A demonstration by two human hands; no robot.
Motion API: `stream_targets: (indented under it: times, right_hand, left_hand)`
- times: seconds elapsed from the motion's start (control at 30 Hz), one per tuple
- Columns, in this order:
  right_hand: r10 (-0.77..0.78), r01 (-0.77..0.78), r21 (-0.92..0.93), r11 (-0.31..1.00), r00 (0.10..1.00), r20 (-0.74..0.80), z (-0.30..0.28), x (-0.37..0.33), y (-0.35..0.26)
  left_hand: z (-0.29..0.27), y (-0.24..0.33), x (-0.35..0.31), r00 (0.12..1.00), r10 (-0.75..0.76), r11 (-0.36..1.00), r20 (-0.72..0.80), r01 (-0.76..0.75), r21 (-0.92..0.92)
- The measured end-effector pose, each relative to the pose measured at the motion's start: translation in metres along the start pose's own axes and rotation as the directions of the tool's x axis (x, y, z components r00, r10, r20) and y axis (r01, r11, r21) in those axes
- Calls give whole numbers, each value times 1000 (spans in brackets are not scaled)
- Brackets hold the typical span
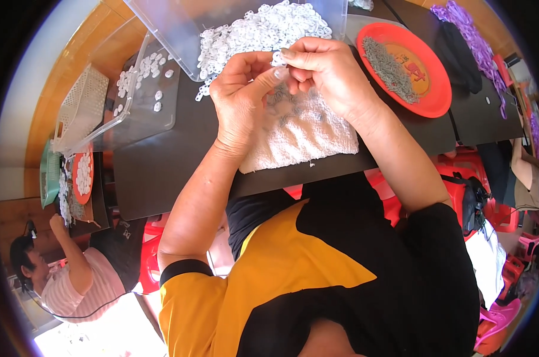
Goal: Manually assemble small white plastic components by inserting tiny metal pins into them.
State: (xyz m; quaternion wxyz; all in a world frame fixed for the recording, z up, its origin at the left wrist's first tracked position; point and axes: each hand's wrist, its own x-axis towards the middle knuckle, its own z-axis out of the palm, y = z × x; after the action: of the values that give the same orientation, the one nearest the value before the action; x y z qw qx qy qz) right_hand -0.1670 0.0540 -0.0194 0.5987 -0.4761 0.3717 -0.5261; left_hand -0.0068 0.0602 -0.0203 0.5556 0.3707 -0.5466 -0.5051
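Thumb and finger of the right hand (335,65) are pressed close, and a small white piece (277,59) seems to be pinched at their tips. The left hand (239,89) is held just beside it, with its fingers curled and its thumb tip right under the piece. Whether the piece is gripped by the left hand too cannot be told, as the tips are bunched together. What seems to matter most is this tiny meeting place: the piece is set between the two hands, to the left of the right thumb and at the tip of the left first finger. Its long side, if it has one, cannot be made out.

Below the hands, a cream cloth (305,146) is spread on the dark, flat table (156,190). It looks soft, bumpy and wrinkled, and some small grey bits (284,98) are seen on it, partly hidden by the hands. Past the hands, a big heap of white pieces (269,27) is held by a clear, hard, smooth bin (162,27). They look ring-like and shiny, like plastic. To the right, a round red plate (433,101) with a raised rim is seen. On it, thin grey pieces (388,71) are piled, and they look like metal.
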Motion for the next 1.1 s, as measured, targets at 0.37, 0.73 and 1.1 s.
stream_targets:
  times: [0.37, 0.73, 1.1]
  right_hand:
    - [-380, 363, -393, 845, 924, 36, 5, 4, 3]
    - [-139, 128, -239, 963, 990, -28, 14, -4, -3]
    - [-376, 328, -552, 767, 926, 28, -2, 2, -6]
  left_hand:
    - [-9, 8, 6, 994, -112, 991, 15, 111, 77]
    - [-13, 4, 4, 990, -128, 989, 52, 124, 75]
    - [-11, 6, 7, 988, -152, 988, 23, 153, 0]
